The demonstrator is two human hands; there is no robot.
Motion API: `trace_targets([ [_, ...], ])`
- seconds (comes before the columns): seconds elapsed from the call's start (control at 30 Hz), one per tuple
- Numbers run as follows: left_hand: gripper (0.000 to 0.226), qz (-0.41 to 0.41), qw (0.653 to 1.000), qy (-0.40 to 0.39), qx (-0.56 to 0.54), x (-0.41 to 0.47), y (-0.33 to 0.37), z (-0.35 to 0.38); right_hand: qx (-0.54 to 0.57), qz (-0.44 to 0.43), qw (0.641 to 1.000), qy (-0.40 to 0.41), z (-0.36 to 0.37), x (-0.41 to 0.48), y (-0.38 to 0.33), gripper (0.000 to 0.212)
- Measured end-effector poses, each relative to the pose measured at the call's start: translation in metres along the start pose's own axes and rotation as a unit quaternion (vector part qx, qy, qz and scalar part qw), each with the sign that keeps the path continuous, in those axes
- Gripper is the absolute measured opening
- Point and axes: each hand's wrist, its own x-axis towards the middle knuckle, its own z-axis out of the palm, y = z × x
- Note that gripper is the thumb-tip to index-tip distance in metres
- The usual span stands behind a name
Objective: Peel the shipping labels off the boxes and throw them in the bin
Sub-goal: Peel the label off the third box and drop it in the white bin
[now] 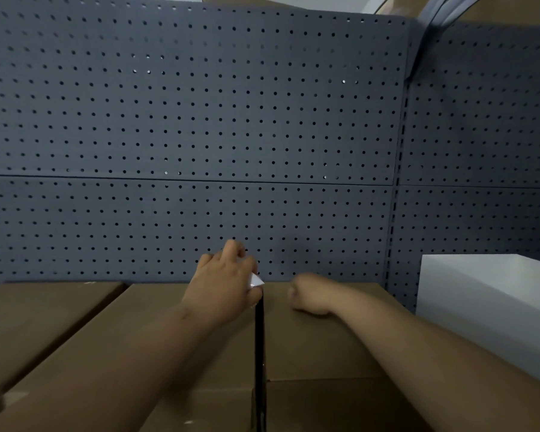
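Brown cardboard boxes stand side by side in front of me: a middle box [156,332], a right box [321,347] and a left box [35,316]. My left hand [225,285] reaches over the far edge of the middle box and holds a small white piece of label [255,281], which pokes out under its fingers by the gap between the boxes. My right hand [309,294] rests on the far top edge of the right box, fingers curled down over the back edge; I cannot see if it holds anything. No bin is in view.
A dark grey pegboard wall [200,120] rises directly behind the boxes. A white box [493,307] stands at the right, next to the right cardboard box. A narrow dark gap [259,353] separates the middle and right boxes.
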Motion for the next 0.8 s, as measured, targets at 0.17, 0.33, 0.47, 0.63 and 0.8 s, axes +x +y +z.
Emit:
trace_targets([
  [0.17,0.038,0.016,0.999,0.033,0.017,0.004,0.002,0.005,-0.039,0.074,0.996,0.01,-0.004,-0.016,0.012,0.024],
  [0.33,0.037,0.033,0.999,0.037,-0.004,0.009,0.006,0.008,0.031,-0.079,0.996,-0.037,0.006,-0.051,-0.007,0.018],
  [0.47,0.035,0.036,0.998,0.05,-0.025,0.008,0.007,0.005,-0.006,0.061,0.998,0.012,-0.012,-0.053,0.021,0.025],
  [0.63,0.035,0.035,0.998,0.042,-0.021,0.004,0.012,0.004,0.022,-0.085,0.996,-0.013,0.01,-0.085,-0.009,0.021],
  [0.8,0.033,0.035,0.999,0.032,-0.021,-0.001,0.016,0.0,-0.03,-0.007,1.0,0.002,-0.008,-0.091,0.02,0.014],
])
